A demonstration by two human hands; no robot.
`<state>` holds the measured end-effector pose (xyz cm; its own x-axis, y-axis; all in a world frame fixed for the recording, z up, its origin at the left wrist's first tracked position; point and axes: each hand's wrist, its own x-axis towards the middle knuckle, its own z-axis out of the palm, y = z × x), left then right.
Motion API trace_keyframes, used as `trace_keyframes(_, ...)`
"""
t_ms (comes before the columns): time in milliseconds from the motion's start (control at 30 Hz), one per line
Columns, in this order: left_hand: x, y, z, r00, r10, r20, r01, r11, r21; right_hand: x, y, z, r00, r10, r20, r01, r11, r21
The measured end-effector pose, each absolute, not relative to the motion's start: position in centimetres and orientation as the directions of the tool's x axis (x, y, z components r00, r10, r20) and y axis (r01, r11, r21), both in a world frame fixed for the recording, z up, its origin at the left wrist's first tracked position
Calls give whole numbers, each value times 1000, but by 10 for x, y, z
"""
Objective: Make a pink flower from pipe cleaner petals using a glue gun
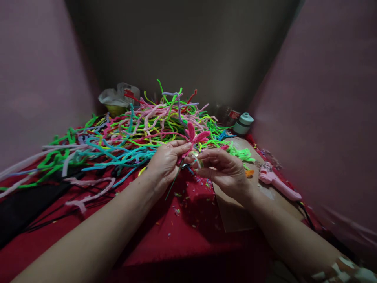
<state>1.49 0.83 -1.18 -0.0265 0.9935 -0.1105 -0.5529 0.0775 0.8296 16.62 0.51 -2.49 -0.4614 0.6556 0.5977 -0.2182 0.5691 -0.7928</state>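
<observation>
My left hand (166, 163) is closed on a bright pink pipe-cleaner flower (194, 135), pinching it below the petals between thumb and fingers. A thin dark green stem (173, 181) slants down from that grip. Just to the right, my right hand (225, 167) is closed on a small shiny ring that looks like a roll of tape (198, 161), partly hidden by the fingers. The roll is close against the flower's base; whether they touch I cannot tell.
A big heap of coloured pipe cleaners (159, 114) covers the red cloth (188, 224). On the right, a pink glue gun (278, 182) lies on a cardboard sheet (232, 214), with a pale green bottle (243, 122) behind. A plastic bag (110, 96) stands back left. Clippings are scattered in front.
</observation>
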Motion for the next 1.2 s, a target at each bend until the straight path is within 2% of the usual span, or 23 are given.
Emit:
trace_keyframes(200,15,9,-12,-30,995,-99,-532,68,844,169,3,-27,-418,648,637,-139,648,-749)
trace_keyframes(300,16,8,-11,-64,995,-79,-525,34,850,171,5,-23,-495,635,593,-100,636,-765)
trace_keyframes(433,16,7,-13,-60,997,-52,-498,15,867,174,9,-20,-595,567,570,-3,708,-706)
trace_keyframes(533,17,6,-14,-58,998,-19,-472,-11,881,174,10,-22,-628,542,558,-33,698,-715)
trace_keyframes(700,17,5,-13,-50,999,-1,-475,-23,880,173,6,-26,-600,580,551,-66,650,-757)
trace_keyframes(1033,17,3,-11,-49,999,14,-455,-35,890,171,1,-28,-506,582,636,-95,695,-712)
trace_keyframes(1133,18,3,-10,-65,998,1,-460,-31,887,171,2,-27,-526,587,616,-141,654,-743)
trace_keyframes(1200,18,3,-10,-77,997,5,-463,-40,886,172,3,-26,-560,574,597,-108,663,-740)
